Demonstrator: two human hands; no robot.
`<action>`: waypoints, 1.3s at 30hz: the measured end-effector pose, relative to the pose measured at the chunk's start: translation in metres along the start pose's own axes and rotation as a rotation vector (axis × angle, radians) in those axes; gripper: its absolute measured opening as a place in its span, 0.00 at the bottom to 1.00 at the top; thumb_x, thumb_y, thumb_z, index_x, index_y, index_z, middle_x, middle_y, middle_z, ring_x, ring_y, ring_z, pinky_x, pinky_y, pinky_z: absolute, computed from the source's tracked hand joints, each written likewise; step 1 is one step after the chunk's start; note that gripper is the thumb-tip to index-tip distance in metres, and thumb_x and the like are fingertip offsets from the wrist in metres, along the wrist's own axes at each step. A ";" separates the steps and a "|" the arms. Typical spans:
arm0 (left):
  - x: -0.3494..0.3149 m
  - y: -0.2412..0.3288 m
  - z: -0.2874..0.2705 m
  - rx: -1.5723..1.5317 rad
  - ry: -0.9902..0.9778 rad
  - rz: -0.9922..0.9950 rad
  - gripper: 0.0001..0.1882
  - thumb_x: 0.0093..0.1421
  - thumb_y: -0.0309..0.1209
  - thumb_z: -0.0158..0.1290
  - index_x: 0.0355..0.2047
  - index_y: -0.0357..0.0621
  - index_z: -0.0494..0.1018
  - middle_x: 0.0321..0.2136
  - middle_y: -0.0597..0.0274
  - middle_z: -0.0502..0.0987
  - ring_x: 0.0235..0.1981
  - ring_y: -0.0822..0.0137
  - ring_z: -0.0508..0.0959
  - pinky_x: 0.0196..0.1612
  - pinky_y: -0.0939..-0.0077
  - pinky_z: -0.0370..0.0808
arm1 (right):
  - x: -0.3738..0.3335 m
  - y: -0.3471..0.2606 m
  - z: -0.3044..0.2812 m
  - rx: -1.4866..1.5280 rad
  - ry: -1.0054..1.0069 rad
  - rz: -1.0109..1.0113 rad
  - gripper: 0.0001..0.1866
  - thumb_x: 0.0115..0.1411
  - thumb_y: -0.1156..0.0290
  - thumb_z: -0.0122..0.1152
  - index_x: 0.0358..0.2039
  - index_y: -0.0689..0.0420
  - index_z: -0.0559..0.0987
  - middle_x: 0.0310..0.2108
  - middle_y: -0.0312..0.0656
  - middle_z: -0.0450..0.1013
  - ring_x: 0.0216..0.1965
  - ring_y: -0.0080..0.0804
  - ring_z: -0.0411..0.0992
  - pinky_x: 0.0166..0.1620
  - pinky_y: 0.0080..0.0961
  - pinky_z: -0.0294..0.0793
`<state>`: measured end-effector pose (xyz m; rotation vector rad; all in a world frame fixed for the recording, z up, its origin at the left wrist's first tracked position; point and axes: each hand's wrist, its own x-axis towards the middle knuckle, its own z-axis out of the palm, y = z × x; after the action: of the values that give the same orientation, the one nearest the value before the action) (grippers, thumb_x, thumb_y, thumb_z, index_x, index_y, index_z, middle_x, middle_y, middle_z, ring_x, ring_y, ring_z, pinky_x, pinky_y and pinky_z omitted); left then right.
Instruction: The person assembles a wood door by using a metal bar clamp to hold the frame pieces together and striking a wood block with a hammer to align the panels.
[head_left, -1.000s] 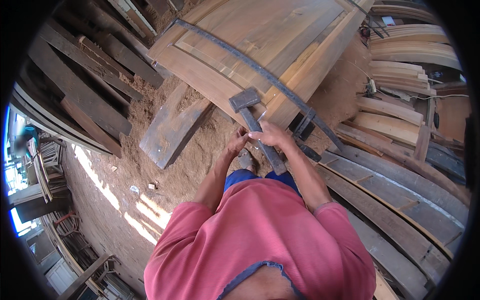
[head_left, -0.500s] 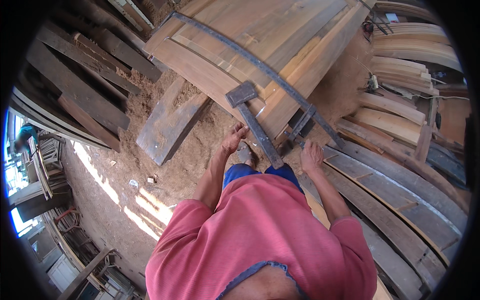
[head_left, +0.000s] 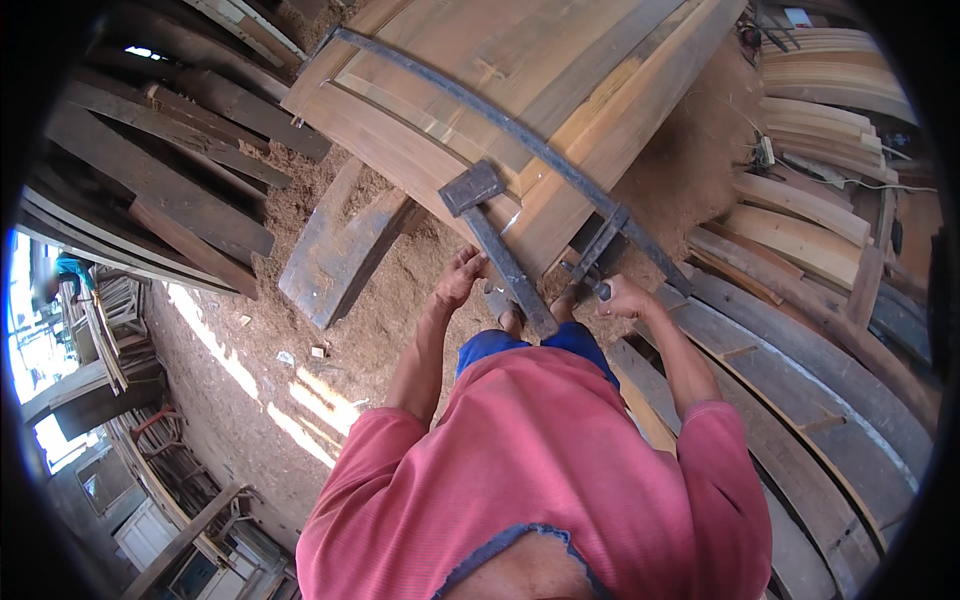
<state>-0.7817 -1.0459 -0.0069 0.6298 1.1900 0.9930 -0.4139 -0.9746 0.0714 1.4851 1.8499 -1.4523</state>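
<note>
A panelled wooden door (head_left: 560, 225) lies in front of me with a long metal bar clamp (head_left: 480, 105) across it. My right hand (head_left: 628, 297) is wrapped round the clamp's screw handle (head_left: 602, 290), just off the door's near corner. A mallet rests with its dark block head (head_left: 472, 188) on the door's near edge, its handle (head_left: 510, 270) reaching back toward my lap. My left hand (head_left: 462, 277) is beside that handle, close to the door's edge. Its fingers are curled together; whatever may be in them is too small to make out.
A thick plank (head_left: 345, 255) lies on the sawdust-covered floor left of the door. Dark boards (head_left: 165, 165) are stacked at the far left. On the right are piles of curved boards (head_left: 820, 235) and long timbers (head_left: 790, 370) beside my right arm.
My right hand has turned about the clamp handle, with its wrist now further out to the right. The left hand has stayed near the door's edge. The whole view has shifted slightly.
</note>
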 end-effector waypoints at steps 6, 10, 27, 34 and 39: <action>0.001 0.007 -0.004 0.002 -0.032 -0.083 0.15 0.65 0.44 0.53 0.37 0.44 0.73 0.28 0.69 0.73 0.31 0.72 0.71 0.38 0.75 0.69 | -0.043 -0.040 0.042 -0.447 0.710 -0.040 0.24 0.52 0.61 0.70 0.46 0.58 0.73 0.35 0.53 0.77 0.44 0.49 0.77 0.42 0.44 0.78; -0.002 0.019 0.022 -0.228 0.101 -0.127 0.22 0.67 0.51 0.46 0.43 0.45 0.74 0.33 0.65 0.75 0.35 0.68 0.74 0.43 0.72 0.72 | -0.025 -0.017 0.042 -0.414 0.555 0.125 0.18 0.53 0.64 0.69 0.40 0.57 0.73 0.33 0.52 0.78 0.39 0.50 0.79 0.41 0.44 0.79; 0.028 0.028 0.056 0.491 0.834 -0.251 0.50 0.67 0.64 0.21 0.53 0.22 0.70 0.51 0.19 0.69 0.61 0.30 0.65 0.65 0.51 0.60 | -0.045 -0.010 0.019 -0.299 0.435 -0.243 0.27 0.53 0.56 0.70 0.44 0.60 0.69 0.37 0.56 0.76 0.42 0.54 0.76 0.43 0.49 0.74; 0.028 0.025 0.058 0.426 0.857 -0.302 0.52 0.66 0.66 0.20 0.53 0.22 0.71 0.52 0.19 0.68 0.62 0.31 0.64 0.65 0.52 0.58 | -0.021 -0.003 0.004 -0.297 0.191 -0.107 0.22 0.51 0.64 0.70 0.42 0.61 0.73 0.35 0.57 0.79 0.41 0.55 0.78 0.44 0.49 0.77; 0.028 0.022 0.060 0.452 0.913 -0.191 0.53 0.66 0.67 0.21 0.55 0.21 0.69 0.53 0.19 0.68 0.63 0.33 0.64 0.65 0.54 0.59 | -0.004 0.021 -0.006 0.147 -0.036 -0.278 0.14 0.48 0.71 0.68 0.35 0.62 0.79 0.24 0.46 0.77 0.24 0.37 0.77 0.30 0.35 0.76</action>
<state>-0.7294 -1.0057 0.0157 0.3843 2.2781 0.8609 -0.3921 -0.9734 0.0668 1.2930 2.0297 -1.7642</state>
